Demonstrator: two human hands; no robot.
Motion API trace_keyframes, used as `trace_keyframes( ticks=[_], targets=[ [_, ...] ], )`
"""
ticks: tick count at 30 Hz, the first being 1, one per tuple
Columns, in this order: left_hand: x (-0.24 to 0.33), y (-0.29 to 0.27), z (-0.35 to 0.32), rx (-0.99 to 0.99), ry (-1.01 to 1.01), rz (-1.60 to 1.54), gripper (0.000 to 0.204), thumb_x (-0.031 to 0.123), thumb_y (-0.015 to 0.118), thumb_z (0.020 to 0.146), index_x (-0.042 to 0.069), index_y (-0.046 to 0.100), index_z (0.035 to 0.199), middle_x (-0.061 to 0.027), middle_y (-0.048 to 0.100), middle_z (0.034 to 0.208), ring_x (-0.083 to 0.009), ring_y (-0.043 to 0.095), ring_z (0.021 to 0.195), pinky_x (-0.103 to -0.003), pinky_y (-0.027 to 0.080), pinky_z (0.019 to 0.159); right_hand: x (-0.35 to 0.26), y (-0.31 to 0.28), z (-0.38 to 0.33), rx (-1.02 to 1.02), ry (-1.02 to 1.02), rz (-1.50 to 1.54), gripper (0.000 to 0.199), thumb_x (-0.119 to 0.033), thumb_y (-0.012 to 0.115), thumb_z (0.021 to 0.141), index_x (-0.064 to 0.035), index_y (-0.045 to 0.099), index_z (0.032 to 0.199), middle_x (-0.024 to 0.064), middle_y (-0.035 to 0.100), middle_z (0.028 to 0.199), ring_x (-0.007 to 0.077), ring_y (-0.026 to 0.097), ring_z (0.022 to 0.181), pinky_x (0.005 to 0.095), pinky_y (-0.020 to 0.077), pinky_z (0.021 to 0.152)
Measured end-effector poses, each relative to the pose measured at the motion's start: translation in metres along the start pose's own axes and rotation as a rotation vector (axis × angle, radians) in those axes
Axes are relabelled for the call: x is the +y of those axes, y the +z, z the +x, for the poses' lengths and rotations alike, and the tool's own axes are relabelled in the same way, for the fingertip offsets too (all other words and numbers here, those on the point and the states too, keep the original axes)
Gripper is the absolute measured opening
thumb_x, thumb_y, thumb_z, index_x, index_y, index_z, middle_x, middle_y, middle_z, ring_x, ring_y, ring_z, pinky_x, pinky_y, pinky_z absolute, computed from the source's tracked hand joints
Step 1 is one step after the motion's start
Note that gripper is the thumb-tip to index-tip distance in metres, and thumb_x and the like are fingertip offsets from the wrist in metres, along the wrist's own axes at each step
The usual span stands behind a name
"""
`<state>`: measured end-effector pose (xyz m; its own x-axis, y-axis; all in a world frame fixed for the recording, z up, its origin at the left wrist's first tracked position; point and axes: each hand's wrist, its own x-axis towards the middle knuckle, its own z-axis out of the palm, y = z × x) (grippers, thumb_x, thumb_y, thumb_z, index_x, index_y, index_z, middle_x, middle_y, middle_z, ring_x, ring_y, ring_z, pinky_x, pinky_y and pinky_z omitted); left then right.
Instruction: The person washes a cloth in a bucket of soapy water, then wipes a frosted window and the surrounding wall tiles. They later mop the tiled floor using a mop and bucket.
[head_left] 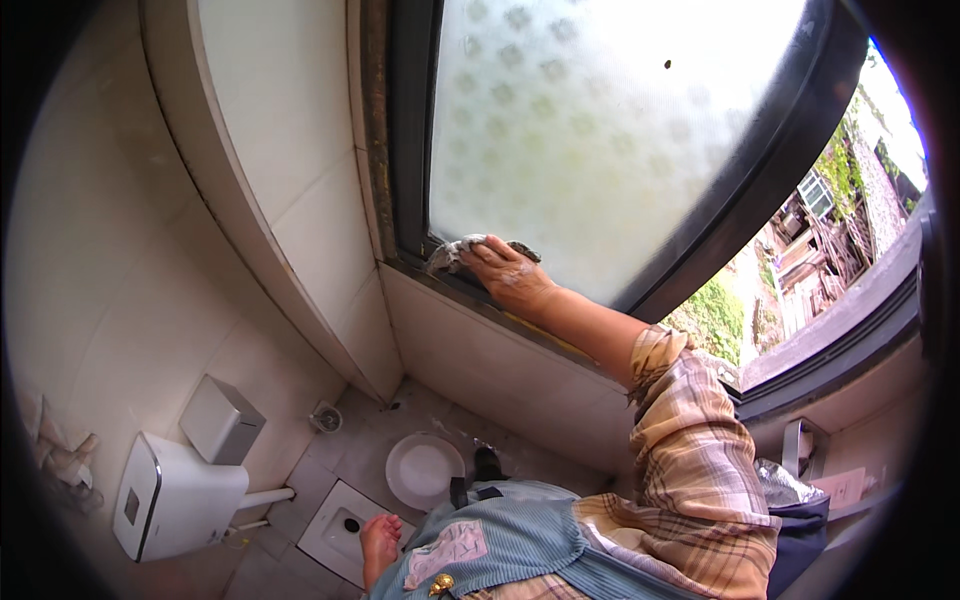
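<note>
One hand clamped flat on grey rag, rag under fingers at window frame bottom.

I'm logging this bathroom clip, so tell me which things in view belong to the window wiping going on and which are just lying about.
In use:
- right hand, pressing on the rag
- grey rag, at the window's lower left corner
- frosted window pane
- dark window frame

Lying about:
- white basin on the floor
- white cistern on the wall
- squat toilet pan
- floor drain
</note>
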<state>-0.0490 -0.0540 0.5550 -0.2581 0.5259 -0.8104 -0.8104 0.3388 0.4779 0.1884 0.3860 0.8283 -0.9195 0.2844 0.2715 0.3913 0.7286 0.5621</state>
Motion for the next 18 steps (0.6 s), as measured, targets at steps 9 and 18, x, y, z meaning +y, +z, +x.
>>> trace_keyframes(
  ticks=[9, 18],
  targets=[
    [-0.01, 0.009, 0.028, -0.082, -0.065, 0.115, 0.013, 0.01, 0.053, 0.084, 0.003, 0.05, 0.095, -0.013, 0.062, 0.079, -0.0226, 0.06, 0.065, -0.033, 0.05, 0.055, 0.01, -0.041, -0.086, -0.19, 0.084, 0.201, 0.048, -0.011, 0.041, 0.085, -0.0008, 0.04, 0.132, 0.0084, 0.045, 0.133, 0.0204, 0.036, 0.127, 0.0361, 0.0214, 0.11],
    [0.022, 0.031, 0.076, -0.203, 0.063, 0.286, 0.017, 0.008, 0.052, 0.082, 0.001, 0.049, 0.097, -0.0139, 0.063, 0.08, -0.0207, 0.06, 0.062, -0.029, 0.048, 0.05, 0.012, -0.052, -0.117, -0.134, 0.031, 0.119, 0.045, -0.011, 0.045, 0.082, 0.001, 0.048, 0.125, 0.004, 0.044, 0.135, 0.0191, 0.035, 0.128, 0.034, 0.0223, 0.111]
  ],
)
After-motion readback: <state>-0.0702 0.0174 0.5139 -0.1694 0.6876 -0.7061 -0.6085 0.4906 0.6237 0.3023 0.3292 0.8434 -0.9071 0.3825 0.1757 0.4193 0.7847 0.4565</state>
